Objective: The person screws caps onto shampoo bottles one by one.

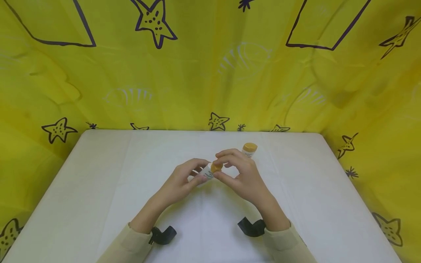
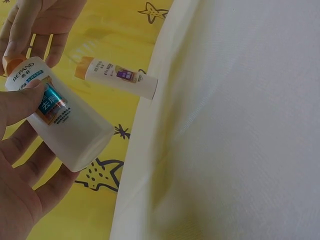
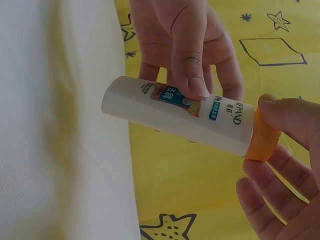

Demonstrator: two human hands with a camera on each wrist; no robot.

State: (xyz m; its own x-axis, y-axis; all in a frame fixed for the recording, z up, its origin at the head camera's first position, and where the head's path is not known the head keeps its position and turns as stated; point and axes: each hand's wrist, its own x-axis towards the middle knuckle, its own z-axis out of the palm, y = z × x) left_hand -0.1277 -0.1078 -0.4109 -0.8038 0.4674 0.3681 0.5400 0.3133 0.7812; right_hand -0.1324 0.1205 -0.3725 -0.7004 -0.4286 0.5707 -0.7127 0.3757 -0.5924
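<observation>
A white shampoo bottle (image 3: pixel 170 112) with a teal label and an orange cap (image 3: pixel 262 132) is held tilted above the table. My left hand (image 1: pixel 184 180) grips the bottle's body, thumb across the label, as the left wrist view also shows. The cap is pinched between the thumb and fingers of my right hand (image 1: pixel 241 175). Cap and body are together, with no gap visible between them. Behind the right hand, a second white bottle (image 2: pixel 122 79) with an orange cap and a purple label stands upright on the table, partly hidden by that hand in the head view.
A white cloth covers the table (image 1: pixel 148 146). Beyond its back edge hangs a yellow curtain (image 1: pixel 190 80) with drawn starfish and fish. Black wrist mounts (image 1: pixel 164 235) stick out inward from both sleeves, low over the near part of the table.
</observation>
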